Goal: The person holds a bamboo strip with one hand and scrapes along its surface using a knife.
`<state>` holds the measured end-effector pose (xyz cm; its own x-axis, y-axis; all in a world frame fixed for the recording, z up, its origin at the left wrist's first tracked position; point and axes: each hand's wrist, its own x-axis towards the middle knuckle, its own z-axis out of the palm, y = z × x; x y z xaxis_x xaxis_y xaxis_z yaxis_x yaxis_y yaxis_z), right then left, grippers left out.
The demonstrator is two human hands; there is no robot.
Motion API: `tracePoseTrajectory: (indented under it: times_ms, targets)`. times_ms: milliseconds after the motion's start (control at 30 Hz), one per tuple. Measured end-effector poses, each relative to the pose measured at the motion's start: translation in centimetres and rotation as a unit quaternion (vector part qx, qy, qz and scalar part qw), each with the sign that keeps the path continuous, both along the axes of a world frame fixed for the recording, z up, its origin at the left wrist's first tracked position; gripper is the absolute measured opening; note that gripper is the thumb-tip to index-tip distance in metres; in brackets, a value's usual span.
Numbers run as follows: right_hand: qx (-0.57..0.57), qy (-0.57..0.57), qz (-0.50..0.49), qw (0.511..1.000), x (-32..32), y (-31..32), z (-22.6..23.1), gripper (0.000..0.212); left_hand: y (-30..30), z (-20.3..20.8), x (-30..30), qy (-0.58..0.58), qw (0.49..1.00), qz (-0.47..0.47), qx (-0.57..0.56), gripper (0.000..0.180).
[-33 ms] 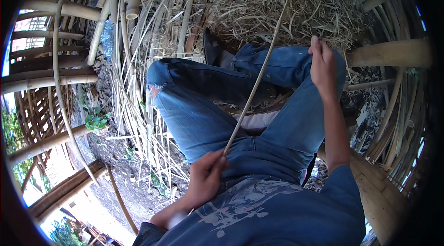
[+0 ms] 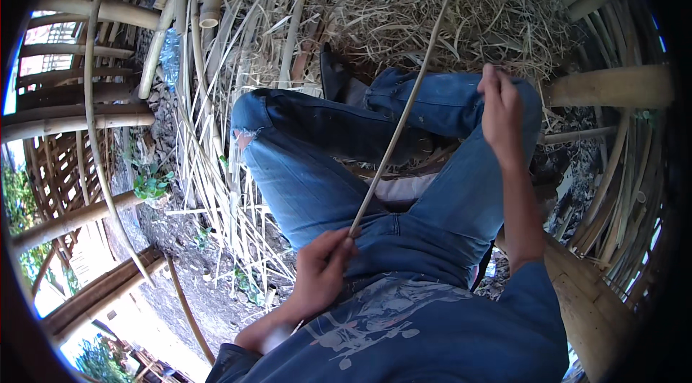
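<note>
Strip (image 2: 391, 141), seemingly already cut slender, gripped at near end by fingers (image 2: 331, 242) of left hand (image 2: 321, 265); remaining work unclear. Right hand (image 2: 501, 110) over knee (image 2: 530, 113), apart from strip, fingers curled, any hold indiscernible.

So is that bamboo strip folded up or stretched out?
Stretched out: the bamboo strip runs from the left hand in one long line.

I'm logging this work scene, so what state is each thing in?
Left hand: closed on the long strip
Long strip: slanting away, far end over the shavings
Right hand: fingers partly curled, any hold unclear
Jeans: ripped at the left knee
Shavings: loose, spread out
Side strips: scattered, overlapping
</note>
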<state>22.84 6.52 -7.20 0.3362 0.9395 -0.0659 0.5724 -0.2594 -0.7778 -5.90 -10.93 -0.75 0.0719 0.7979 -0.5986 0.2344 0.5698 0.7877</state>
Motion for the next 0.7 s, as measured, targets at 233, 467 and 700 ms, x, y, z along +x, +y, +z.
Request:
tracePoseTrajectory:
  times_ms: [233, 467, 700]
  targets:
    - [0.041, 0.029, 0.331, 0.942, -9.0, -8.7, 2.8, 0.033, 3.3, -0.1, 1.4, -0.056, 0.996, 0.055, -0.034, 0.022]
    - [0.084, -0.007, 0.396, 0.914, -9.8, -9.8, 3.0, 0.030, 3.7, 0.0, 1.6, -0.046, 0.999, 0.023, 0.011, 0.020]
    - [0.118, -0.058, 0.374, 0.918, -9.9, -9.4, 2.8, 0.031, 3.9, 0.2, 1.7, -0.027, 0.997, 0.010, 0.073, 0.022]
